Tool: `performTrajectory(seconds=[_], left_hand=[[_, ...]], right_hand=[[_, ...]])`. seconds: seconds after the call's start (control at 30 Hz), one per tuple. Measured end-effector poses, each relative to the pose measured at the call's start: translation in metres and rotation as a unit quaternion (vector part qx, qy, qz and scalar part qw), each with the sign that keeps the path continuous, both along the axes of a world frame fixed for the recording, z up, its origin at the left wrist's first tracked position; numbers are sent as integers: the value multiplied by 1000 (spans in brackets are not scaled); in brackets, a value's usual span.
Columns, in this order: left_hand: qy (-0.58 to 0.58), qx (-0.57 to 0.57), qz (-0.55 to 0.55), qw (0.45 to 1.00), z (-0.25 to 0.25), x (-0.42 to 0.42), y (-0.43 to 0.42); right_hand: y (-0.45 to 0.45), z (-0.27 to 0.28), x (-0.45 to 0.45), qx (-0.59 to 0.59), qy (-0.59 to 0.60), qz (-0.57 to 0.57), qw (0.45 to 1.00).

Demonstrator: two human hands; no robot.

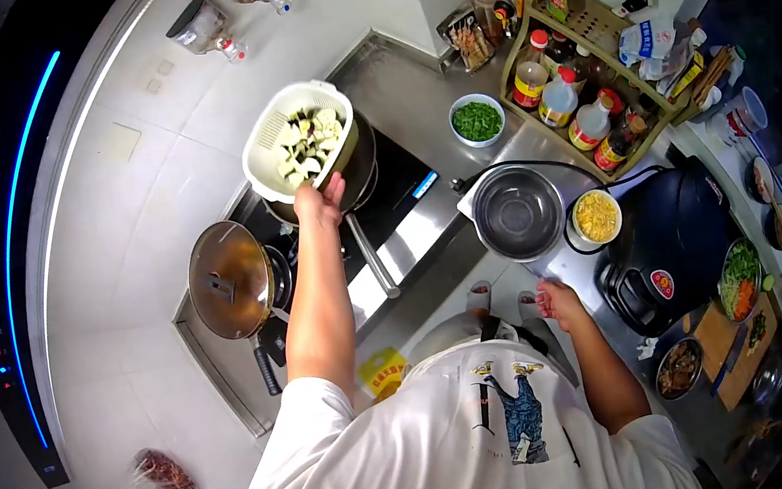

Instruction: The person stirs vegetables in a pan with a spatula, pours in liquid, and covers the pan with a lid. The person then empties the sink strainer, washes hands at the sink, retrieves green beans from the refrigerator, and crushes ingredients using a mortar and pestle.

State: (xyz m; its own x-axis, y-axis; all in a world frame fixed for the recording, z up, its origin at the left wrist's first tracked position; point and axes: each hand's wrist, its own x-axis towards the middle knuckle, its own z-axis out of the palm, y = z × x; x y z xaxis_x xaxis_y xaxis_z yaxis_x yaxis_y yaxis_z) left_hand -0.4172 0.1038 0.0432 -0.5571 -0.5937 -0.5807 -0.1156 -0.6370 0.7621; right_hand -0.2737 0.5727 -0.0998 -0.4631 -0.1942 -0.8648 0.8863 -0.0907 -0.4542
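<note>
My left hand (pixel 320 200) grips the near end of a white plastic strainer basket (pixel 258 155). The basket is tilted, with chunks of cut eggplant (pixel 309 141) inside. Right below it is a dark frying pan (pixel 366 169), partly hidden, its metal handle (pixel 372 257) pointing toward me. My right hand (pixel 557 302) hangs by the counter edge, fingers loosely bent and holding nothing. Closest to it are an empty metal bowl (pixel 518 213) and a cup of chopped yellow food (pixel 596 216).
A lidded pan (pixel 231 281) sits on the left burner. Chopped greens fill a white bowl (pixel 477 120) at the back. Sauce bottles stand in a rack (pixel 606 45). On the right are a black electric cooker (pixel 669 233) and a cutting board (pixel 737 381) with a knife.
</note>
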Motion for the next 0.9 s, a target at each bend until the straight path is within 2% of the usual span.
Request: performTrajectory(seconds=[0.2, 0.5, 0.63, 0.77, 0.9], left_hand=[[-46, 39, -7, 998, -33, 6, -22], [-37, 38, -13, 998, -39, 11, -15], [-44, 36, -34, 998, -23, 17, -9], [12, 65, -103, 992, -4, 31, -6], [40, 53, -113, 991, 28, 50, 29]], right_hand=[[-3, -16, 11, 31, -8, 7, 999], [-17, -2, 12, 70, 7, 38, 997], [-12, -7, 21, 76, 16, 54, 995], [-6, -12, 43, 80, 2, 18, 997], [-2, -14, 71, 100, -2, 30, 995]])
